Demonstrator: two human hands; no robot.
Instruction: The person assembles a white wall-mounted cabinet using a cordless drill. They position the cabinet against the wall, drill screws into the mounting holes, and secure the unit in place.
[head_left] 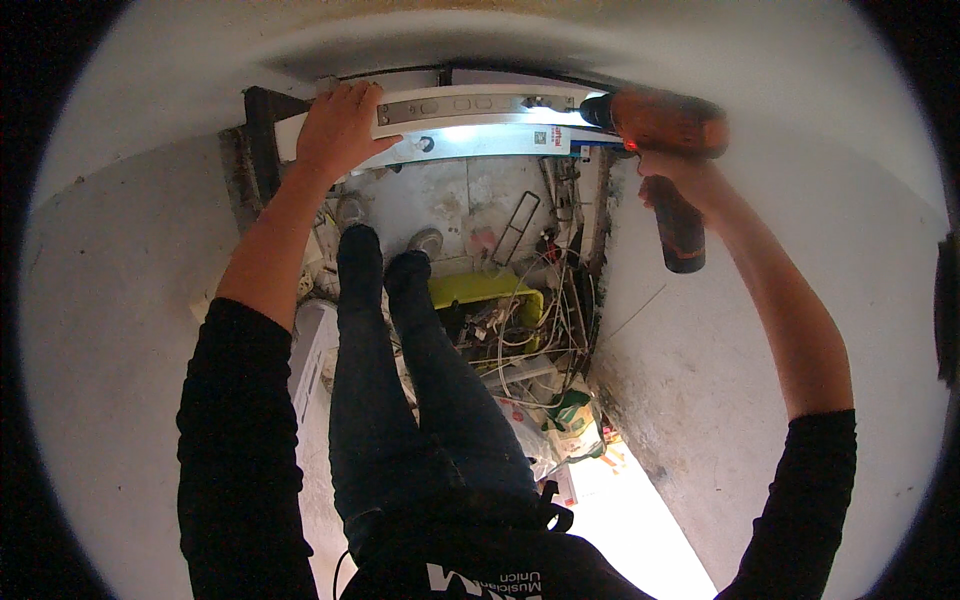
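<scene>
Pale walls (pixel 110 300) enclose a narrow space, with a long white unit (pixel 470 128) across the far side. Left hand (pixel 340 125): it rests on the left part of the unit. Its fingers lie close together and bend at the upper edge; the thumb is spread away toward the right. Right hand (pixel 685 180): its fingers wrap the handle of an orange and black drill (pixel 670 122). From where I stand, I cannot tell how the index finger sits on the trigger. The drill is at the right end of the unit, chuck pointing left toward a slotted metal plate (pixel 455 107). Whether the bit touches the plate, I cannot tell. A red light shows under the drill body; white light falls near the chuck. Black sleeves (pixel 245 420) cover the upper arms. Below the unit, a green bin (pixel 475 288) holds mixed scrap. Loose cables (pixel 503 330) tangle around it, and a bag (pixel 575 428) lies nearer the person.
</scene>
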